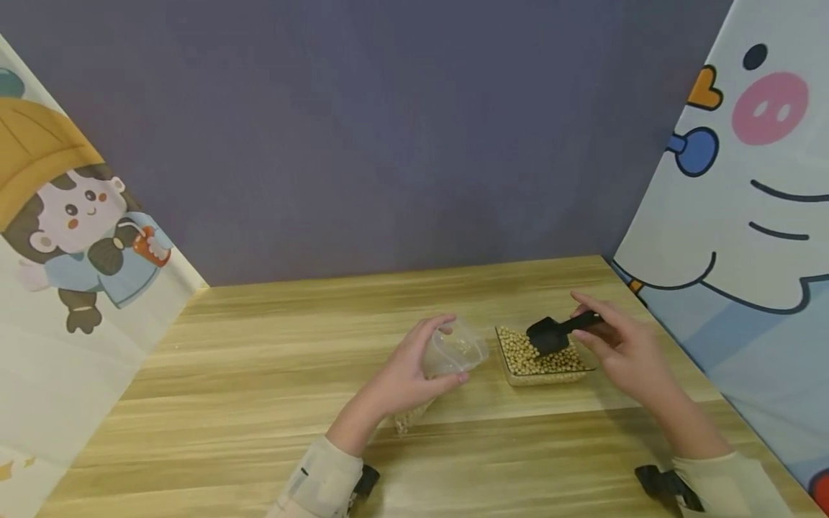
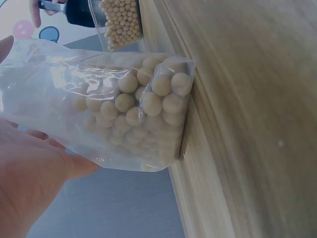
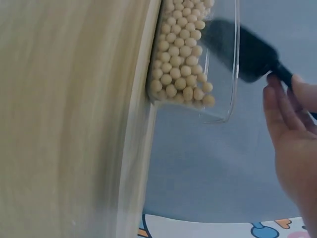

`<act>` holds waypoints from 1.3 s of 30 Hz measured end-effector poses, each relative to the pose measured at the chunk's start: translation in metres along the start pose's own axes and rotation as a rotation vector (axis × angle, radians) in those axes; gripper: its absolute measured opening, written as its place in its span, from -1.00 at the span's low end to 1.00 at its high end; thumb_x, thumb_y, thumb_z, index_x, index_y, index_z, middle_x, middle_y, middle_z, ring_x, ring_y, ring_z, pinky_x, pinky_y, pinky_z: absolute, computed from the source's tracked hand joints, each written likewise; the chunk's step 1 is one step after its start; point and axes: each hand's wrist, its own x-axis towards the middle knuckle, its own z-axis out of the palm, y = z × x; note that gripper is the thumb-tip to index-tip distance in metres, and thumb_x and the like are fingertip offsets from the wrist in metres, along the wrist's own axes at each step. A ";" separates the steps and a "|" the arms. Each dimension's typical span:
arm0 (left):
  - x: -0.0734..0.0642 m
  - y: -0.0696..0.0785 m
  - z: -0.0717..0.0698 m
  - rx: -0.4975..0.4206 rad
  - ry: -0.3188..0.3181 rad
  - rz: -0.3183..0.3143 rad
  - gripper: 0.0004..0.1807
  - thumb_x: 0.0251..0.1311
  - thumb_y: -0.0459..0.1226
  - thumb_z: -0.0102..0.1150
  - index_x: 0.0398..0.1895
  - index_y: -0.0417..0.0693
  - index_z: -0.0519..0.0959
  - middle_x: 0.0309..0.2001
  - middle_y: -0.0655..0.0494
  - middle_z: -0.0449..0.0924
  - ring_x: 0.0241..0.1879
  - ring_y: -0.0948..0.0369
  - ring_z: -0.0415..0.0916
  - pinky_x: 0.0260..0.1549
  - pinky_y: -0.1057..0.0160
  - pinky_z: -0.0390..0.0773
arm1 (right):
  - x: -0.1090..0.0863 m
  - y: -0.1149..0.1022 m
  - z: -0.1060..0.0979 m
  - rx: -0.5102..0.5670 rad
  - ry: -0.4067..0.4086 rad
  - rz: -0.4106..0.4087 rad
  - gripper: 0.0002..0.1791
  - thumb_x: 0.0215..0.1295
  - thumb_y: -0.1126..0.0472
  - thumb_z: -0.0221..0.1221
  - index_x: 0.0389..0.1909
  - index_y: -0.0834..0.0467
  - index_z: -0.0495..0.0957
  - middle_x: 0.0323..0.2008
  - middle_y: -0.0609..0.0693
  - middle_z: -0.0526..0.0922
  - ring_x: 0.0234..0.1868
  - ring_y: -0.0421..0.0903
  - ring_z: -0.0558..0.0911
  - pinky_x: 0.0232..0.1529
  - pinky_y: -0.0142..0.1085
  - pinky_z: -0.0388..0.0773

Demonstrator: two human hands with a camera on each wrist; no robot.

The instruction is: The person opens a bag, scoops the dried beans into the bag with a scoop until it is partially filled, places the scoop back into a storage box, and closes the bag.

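Observation:
My left hand (image 1: 411, 374) grips a clear plastic bag (image 1: 456, 349) round its upper part, with the bag's mouth held wide. Pale round beads fill the lower part of the bag (image 2: 133, 106), whose bottom rests on the table in the left wrist view. Between thumb and fingers, my right hand (image 1: 628, 352) pinches the handle of a small black scoop (image 1: 549, 336). The scoop's blade dips into a clear rectangular container (image 1: 512, 378) of the same kind of beads (image 3: 181, 54). Whether the blade carries beads is hidden.
The wood-grain table (image 1: 259, 374) runs back to a grey-blue wall (image 1: 388, 144). Cartoon-printed panels stand at the left (image 1: 84, 360) and right (image 1: 764, 237). The container stands right of the bag, a short gap between them.

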 end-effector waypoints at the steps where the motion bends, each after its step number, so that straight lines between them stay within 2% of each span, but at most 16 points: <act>1: 0.000 0.000 0.000 0.001 0.000 -0.001 -0.03 0.23 0.05 0.49 0.65 0.37 0.17 0.48 0.07 0.41 0.43 0.00 0.44 0.43 -0.22 0.48 | 0.000 0.000 0.000 0.031 0.004 0.007 -0.18 0.14 0.69 0.34 0.45 0.19 0.52 -0.05 -0.10 0.66 -0.25 -0.56 0.65 -0.38 -0.65 0.50; 3: -0.001 0.000 0.000 0.001 0.001 -0.002 -0.03 0.23 0.05 0.49 0.65 0.36 0.17 0.47 0.08 0.40 0.43 0.01 0.43 0.43 -0.22 0.47 | -0.001 0.001 -0.002 0.091 0.017 0.037 -0.23 0.17 0.70 0.31 0.43 0.24 0.52 -0.04 -0.24 0.65 -0.27 -0.54 0.66 -0.43 -0.58 0.47; 5: -0.001 -0.001 0.000 -0.004 0.000 -0.003 -0.03 0.23 0.05 0.49 0.65 0.35 0.17 0.47 0.08 0.40 0.42 0.02 0.44 0.41 -0.20 0.49 | -0.002 0.005 -0.006 0.122 0.032 0.089 -0.29 0.25 0.66 0.29 0.43 0.26 0.51 -0.04 -0.37 0.63 -0.25 -0.54 0.67 -0.39 -0.61 0.49; 10: -0.001 -0.001 0.000 -0.016 0.000 0.009 -0.03 0.23 0.02 0.49 0.65 0.25 0.19 0.46 0.08 0.40 0.34 0.05 0.48 0.31 -0.09 0.58 | -0.007 0.021 -0.028 0.039 -0.005 0.251 -0.35 0.48 0.41 0.25 0.55 0.22 0.36 -0.02 -0.55 0.52 -0.12 -0.67 0.58 -0.22 -0.70 0.53; 14: -0.001 -0.002 0.000 -0.015 -0.002 0.010 -0.04 0.23 0.02 0.49 0.64 0.28 0.20 0.46 0.08 0.40 0.31 0.08 0.50 0.25 -0.03 0.61 | -0.010 0.032 -0.041 -0.026 -0.073 0.322 -0.43 0.52 0.35 0.22 0.49 0.29 0.39 -0.04 -0.60 0.47 -0.13 -0.72 0.52 -0.25 -0.68 0.54; 16: -0.001 -0.002 0.000 -0.016 -0.004 0.008 -0.05 0.24 0.02 0.49 0.64 0.32 0.20 0.46 0.06 0.40 0.29 0.08 0.51 0.23 0.00 0.63 | -0.011 0.034 -0.045 -0.058 -0.099 0.343 -0.52 0.54 0.30 0.22 0.41 0.28 0.47 0.02 -0.54 0.50 -0.14 -0.73 0.51 -0.27 -0.65 0.56; 17: -0.001 -0.001 -0.001 -0.015 -0.005 0.008 -0.05 0.24 0.02 0.49 0.63 0.34 0.20 0.46 0.05 0.40 0.28 0.09 0.51 0.22 0.01 0.64 | -0.012 0.035 -0.046 -0.079 -0.111 0.344 -0.56 0.54 0.28 0.23 0.36 0.25 0.51 0.03 -0.45 0.55 -0.15 -0.72 0.50 -0.27 -0.65 0.56; 20: -0.001 -0.001 -0.001 -0.016 -0.005 0.013 -0.06 0.24 0.01 0.49 0.63 0.32 0.20 0.46 0.05 0.40 0.27 0.09 0.51 0.21 0.03 0.65 | -0.011 0.035 -0.047 -0.147 -0.177 0.323 -0.66 0.55 0.22 0.24 0.26 0.16 0.62 0.13 -0.10 0.66 -0.13 -0.74 0.43 -0.28 -0.61 0.54; 23: 0.000 -0.001 0.000 -0.014 -0.004 0.016 -0.05 0.23 -0.01 0.50 0.64 0.24 0.21 0.46 0.05 0.40 0.29 0.09 0.51 0.23 0.02 0.64 | -0.011 0.038 -0.044 -0.203 -0.227 0.233 -0.73 0.48 0.28 0.30 0.14 0.12 0.69 0.13 0.15 0.67 -0.17 -0.62 0.41 -0.32 -0.53 0.50; 26: 0.000 -0.001 0.000 -0.015 -0.005 0.016 -0.04 0.23 -0.01 0.50 0.64 0.20 0.22 0.46 0.04 0.40 0.29 0.08 0.51 0.24 0.00 0.63 | -0.013 0.040 -0.039 -0.264 -0.250 0.137 -0.72 0.35 0.35 0.38 0.06 0.11 0.74 0.04 0.09 0.68 -0.22 -0.40 0.45 -0.38 -0.42 0.44; 29: 0.000 0.000 -0.001 -0.013 -0.006 0.018 -0.05 0.22 -0.01 0.50 0.64 0.24 0.22 0.46 0.03 0.40 0.31 0.08 0.50 0.26 -0.02 0.62 | -0.015 0.040 -0.036 -0.350 -0.253 0.042 -0.68 0.20 0.38 0.48 -0.02 0.09 0.79 -0.05 0.05 0.70 -0.15 -0.20 0.56 -0.34 -0.30 0.51; 31: 0.001 0.000 -0.001 -0.012 -0.006 0.017 -0.05 0.22 -0.01 0.50 0.63 0.27 0.22 0.46 0.04 0.40 0.33 0.07 0.49 0.29 -0.04 0.60 | -0.014 0.039 -0.034 -0.404 -0.271 0.005 -0.67 0.15 0.37 0.51 -0.05 0.08 0.80 -0.08 0.04 0.71 -0.15 -0.04 0.62 -0.33 -0.22 0.53; 34: 0.001 0.000 -0.001 -0.011 -0.007 0.014 -0.05 0.22 -0.01 0.50 0.64 0.25 0.22 0.46 0.05 0.40 0.33 0.05 0.49 0.29 -0.07 0.61 | -0.013 0.038 -0.031 -0.427 -0.313 -0.004 -0.68 0.15 0.37 0.50 -0.04 0.11 0.81 -0.08 0.08 0.73 -0.10 0.12 0.66 -0.29 -0.15 0.57; 39: 0.000 -0.001 0.000 -0.012 -0.010 0.007 -0.05 0.23 0.00 0.50 0.64 0.28 0.21 0.47 0.07 0.39 0.33 0.05 0.50 0.28 -0.07 0.62 | -0.012 0.036 -0.024 -0.378 -0.341 0.001 -0.67 0.19 0.34 0.48 0.00 0.14 0.81 -0.05 0.07 0.74 -0.07 0.12 0.66 -0.25 -0.14 0.61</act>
